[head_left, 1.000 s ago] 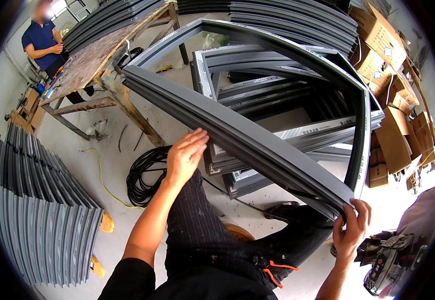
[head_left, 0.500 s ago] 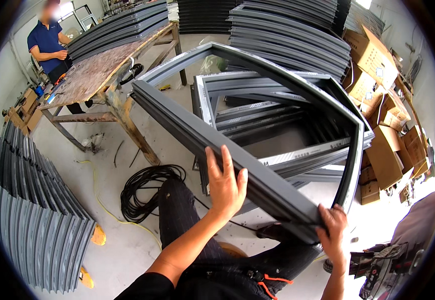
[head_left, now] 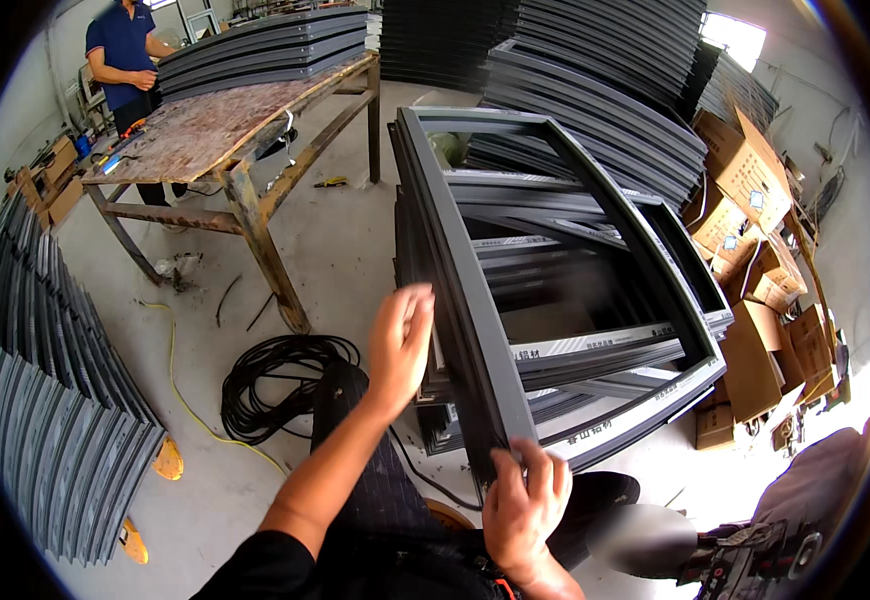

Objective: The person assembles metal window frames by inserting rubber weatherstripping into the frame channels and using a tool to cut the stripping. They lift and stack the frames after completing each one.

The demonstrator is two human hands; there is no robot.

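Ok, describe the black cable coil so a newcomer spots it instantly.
Find the table at upper left and follow its nearest leg to the floor. The coil lies this side of it, beside the wearer's left knee. Unlike the yellow cord nearby, it is black and wound in many loops.

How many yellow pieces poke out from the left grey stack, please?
2: an upper yellow piece and a lower yellow piece, both right of the stack; others may be hidden.

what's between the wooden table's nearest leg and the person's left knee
In the head view, a coil of black cable lies on the floor between the table leg and left knee.
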